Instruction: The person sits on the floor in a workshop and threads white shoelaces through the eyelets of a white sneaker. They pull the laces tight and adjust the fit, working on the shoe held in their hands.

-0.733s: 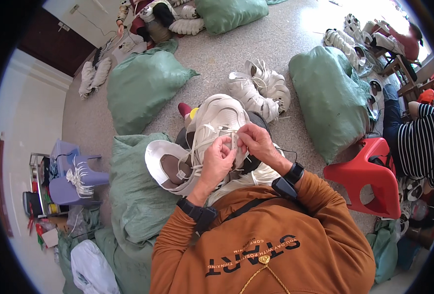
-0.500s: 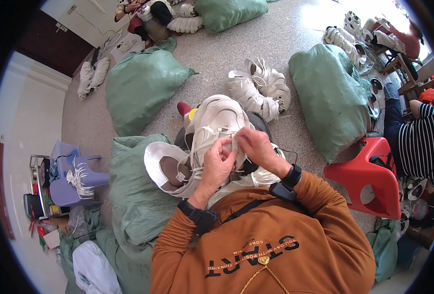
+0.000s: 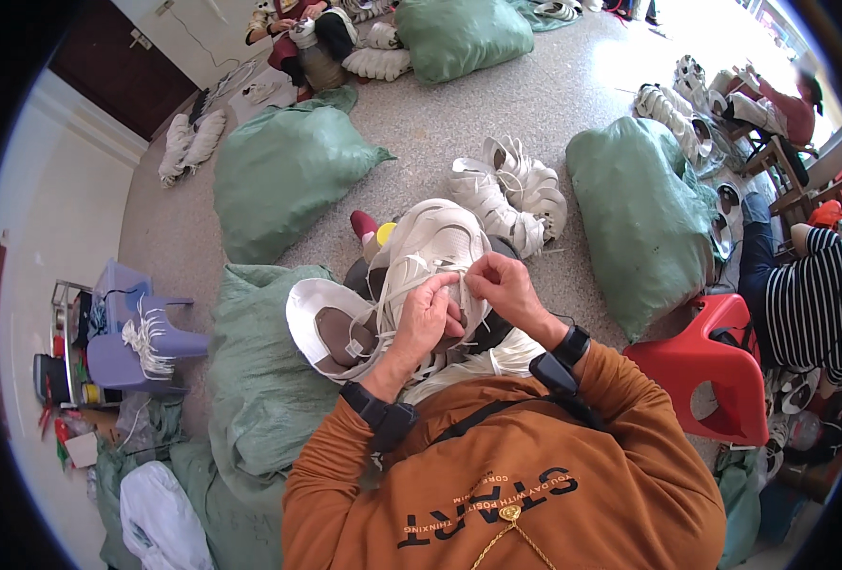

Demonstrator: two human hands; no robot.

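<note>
A white shoe upper rests across my lap with its toe pointing away from me, loose laces over its front. My left hand is closed, thumb and forefinger pinching a white shoelace at the upper's right side. Close beside it, my right hand pinches the same lace between its fingertips. Left of my left hand lies another white upper, its collar opening facing up and its grey lining showing. A bundle of white laces lies under my wrists.
Stacked white uppers stand on the floor ahead. Full green sacks sit at far left, right and beside my left leg. A red chair is at right, a purple stool at left. Other people sit nearby.
The view has shifted slightly, so the scene sits lower. My left fingers have moved up onto the lace, nearer the right hand's fingertips. The upper stays in my lap.
</note>
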